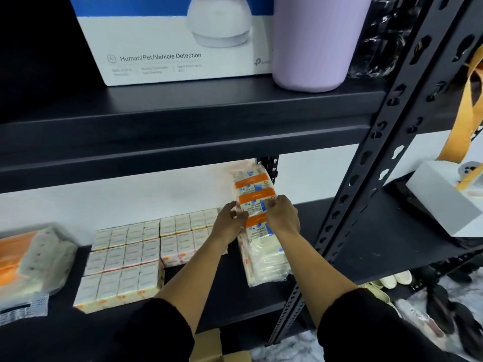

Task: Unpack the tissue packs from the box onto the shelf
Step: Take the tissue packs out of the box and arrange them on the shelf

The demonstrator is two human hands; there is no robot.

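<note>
A long plastic-wrapped tissue pack [261, 246] with orange and blue print lies lengthwise on the black shelf [366, 231], its far end tilted up. My left hand [230, 223] grips its left edge and my right hand [282, 215] grips its right edge, fingers curled over the wrap. To the left, several flat tissue packs [125, 262] lie side by side in rows on the same shelf. Part of a cardboard box [209, 346] shows at the bottom edge below the shelf.
Another wrapped tissue bundle [31, 262] lies at the shelf's far left. The shelf above holds a camera box [167, 48] and a lilac tumbler [313, 43]. A black perforated upright [366, 163] stands to the right, with a white box [444, 199] beyond it.
</note>
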